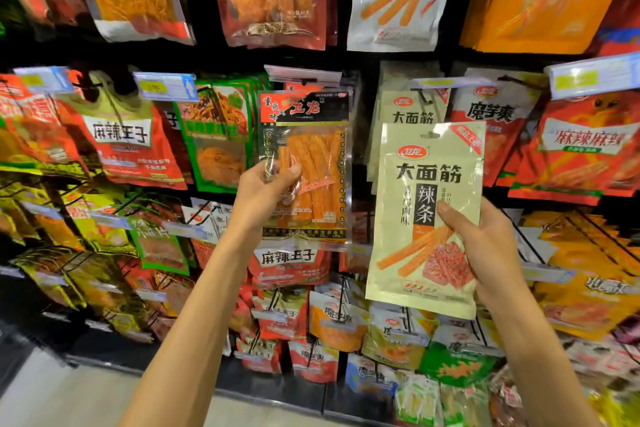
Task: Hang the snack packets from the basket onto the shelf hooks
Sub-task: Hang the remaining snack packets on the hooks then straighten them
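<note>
The fingers of your left hand pinch the lower left edge of a clear-fronted black and red plastic packet of orange snack strips, thumb in front. Its top sits just under a pale price tag on the dark shelf rack; whether it hangs on a hook is hidden. Your right hand grips a pale cream foil packet with black lettering by its right side, upright, in front of matching hanging cream packets.
</note>
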`<state>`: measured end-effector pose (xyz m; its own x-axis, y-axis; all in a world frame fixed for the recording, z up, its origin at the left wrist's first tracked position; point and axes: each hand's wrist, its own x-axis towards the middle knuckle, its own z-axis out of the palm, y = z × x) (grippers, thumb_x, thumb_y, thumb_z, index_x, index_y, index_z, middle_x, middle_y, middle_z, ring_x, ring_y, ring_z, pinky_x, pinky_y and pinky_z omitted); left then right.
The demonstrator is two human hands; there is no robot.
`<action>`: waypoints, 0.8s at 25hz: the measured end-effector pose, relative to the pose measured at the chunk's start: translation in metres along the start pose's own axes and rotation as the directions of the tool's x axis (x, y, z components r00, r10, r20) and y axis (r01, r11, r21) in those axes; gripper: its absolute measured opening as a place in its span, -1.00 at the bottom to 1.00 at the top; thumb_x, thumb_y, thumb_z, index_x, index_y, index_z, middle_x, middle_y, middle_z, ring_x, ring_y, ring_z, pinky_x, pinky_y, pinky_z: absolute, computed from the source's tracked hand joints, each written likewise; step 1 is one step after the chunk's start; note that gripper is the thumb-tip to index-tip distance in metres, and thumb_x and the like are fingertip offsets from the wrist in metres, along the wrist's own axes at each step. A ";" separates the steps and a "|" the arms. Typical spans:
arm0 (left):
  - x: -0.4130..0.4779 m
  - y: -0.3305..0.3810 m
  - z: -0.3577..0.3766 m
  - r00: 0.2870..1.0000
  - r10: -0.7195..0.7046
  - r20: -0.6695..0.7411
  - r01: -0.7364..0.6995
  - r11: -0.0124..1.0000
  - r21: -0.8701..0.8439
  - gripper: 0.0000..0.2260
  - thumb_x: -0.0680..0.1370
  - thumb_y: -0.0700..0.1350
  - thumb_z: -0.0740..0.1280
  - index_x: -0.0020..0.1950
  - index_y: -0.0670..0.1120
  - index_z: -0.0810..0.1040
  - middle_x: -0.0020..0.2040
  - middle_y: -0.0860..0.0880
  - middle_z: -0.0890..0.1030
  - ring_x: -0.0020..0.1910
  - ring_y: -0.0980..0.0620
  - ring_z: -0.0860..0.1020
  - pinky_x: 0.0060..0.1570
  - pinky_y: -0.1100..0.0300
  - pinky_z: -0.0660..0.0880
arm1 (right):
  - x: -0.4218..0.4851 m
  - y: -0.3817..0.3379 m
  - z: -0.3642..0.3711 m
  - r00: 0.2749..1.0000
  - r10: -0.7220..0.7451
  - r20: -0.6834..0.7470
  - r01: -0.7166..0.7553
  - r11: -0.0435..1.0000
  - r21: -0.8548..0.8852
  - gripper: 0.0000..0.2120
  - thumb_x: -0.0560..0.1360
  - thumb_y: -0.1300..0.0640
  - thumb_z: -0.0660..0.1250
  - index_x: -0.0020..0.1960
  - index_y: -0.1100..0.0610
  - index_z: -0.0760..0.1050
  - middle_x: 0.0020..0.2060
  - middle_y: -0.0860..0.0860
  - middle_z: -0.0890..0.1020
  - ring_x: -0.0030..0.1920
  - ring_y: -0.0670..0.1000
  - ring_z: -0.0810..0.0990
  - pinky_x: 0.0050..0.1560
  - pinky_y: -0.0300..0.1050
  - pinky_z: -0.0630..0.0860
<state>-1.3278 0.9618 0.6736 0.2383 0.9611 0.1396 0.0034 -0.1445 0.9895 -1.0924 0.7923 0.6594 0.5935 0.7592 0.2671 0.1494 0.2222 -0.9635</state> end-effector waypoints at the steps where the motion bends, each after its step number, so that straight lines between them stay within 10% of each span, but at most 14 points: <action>1: 0.004 0.001 -0.001 1.000 -0.004 0.008 0.004 1.000 0.004 -0.78 0.52 0.08 0.42 0.10 0.06 0.51 0.02 0.20 0.55 0.00 0.26 0.49 0.11 0.11 0.30 | -0.001 0.000 0.002 1.000 -0.001 -0.006 0.001 1.000 -0.006 -0.79 0.55 0.15 0.37 0.11 -0.11 0.58 0.02 -0.14 0.70 0.06 -0.10 0.66 0.09 -0.08 0.54; 20: 0.034 -0.001 0.005 0.998 0.017 0.064 -0.020 0.999 0.049 -0.84 0.51 0.10 0.42 -0.06 0.05 0.54 0.01 0.10 0.61 0.01 0.23 0.51 0.07 0.20 0.30 | 0.037 -0.005 0.015 0.998 -0.011 -0.067 0.011 1.000 0.004 -0.78 0.56 0.17 0.36 0.20 0.05 0.57 0.03 -0.07 0.71 0.04 -0.05 0.68 0.06 -0.10 0.57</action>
<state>-1.3148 0.9933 0.6772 0.3004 0.9413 0.1538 0.0459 -0.1753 0.9834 -1.0830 0.8278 0.6744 0.6434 0.7143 0.2755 0.1526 0.2330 -0.9604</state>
